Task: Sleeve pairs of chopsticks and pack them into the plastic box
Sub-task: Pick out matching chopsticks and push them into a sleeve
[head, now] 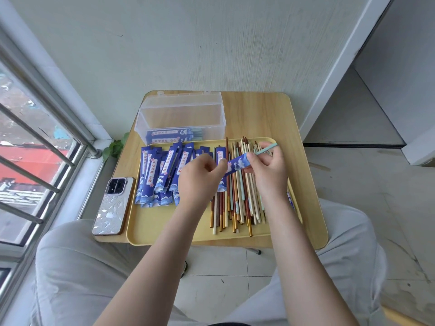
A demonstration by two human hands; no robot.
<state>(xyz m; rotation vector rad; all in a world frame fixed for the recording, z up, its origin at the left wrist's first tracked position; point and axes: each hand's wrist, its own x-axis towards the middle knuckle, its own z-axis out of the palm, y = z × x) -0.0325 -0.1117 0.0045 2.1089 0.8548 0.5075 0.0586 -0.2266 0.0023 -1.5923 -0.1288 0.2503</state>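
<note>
The person's knees, in light trousers (pixel 77 267), flank the near edge of the worktop (pixel 259 109), and both bare forearms reach forward over a yellow tray (pixel 153 231) that covers the near half of the worktop. The left hand (pixel 200 180) has its fingers curled and pinches the lower end of a blue paper sleeve (pixel 236 165) held tilted above the tray. The right hand (pixel 268 168) grips the upper end of the same sleeve together with a pair of light-green chopsticks (pixel 267 149), whose ends protrude beyond the fingers toward the far right corner of the tray. Loose chopsticks (pixel 237 205) in brown, cream, green and gold-tipped finishes lie in a pile on the right half of the tray, directly beneath the hands. Empty blue sleeves (pixel 160 177) lie overlapped on the left half of the tray. The clear plastic box (pixel 181 118) stands at the far left corner of the worktop, its lid open and upright behind it; sleeved pairs (pixel 174 136) lie flat on its floor. A phone (pixel 113 205) lies face down at the left edge of the worktop, just beside the tray.
</note>
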